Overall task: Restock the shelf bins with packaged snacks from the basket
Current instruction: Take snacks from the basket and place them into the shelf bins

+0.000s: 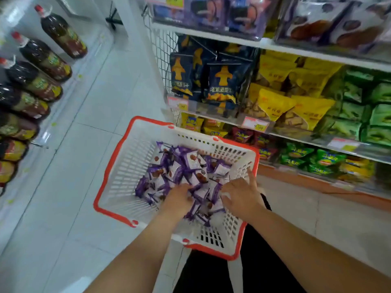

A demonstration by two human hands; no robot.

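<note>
white tiled floor | stocked shelves right | bottles left

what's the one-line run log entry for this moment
phase: gathering snacks | left hand: in purple snack packets | right hand: fingers spread on packets | basket: still holds packets | shelf bins: not yet reached

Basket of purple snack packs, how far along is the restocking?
Done: nothing I can confirm; the top-shelf bin holds similar purple packs.
In hand: both the left hand and right hand are down in the purple snack packs, apparently gathering some.
Left: a big heap remains in the basket.
</note>
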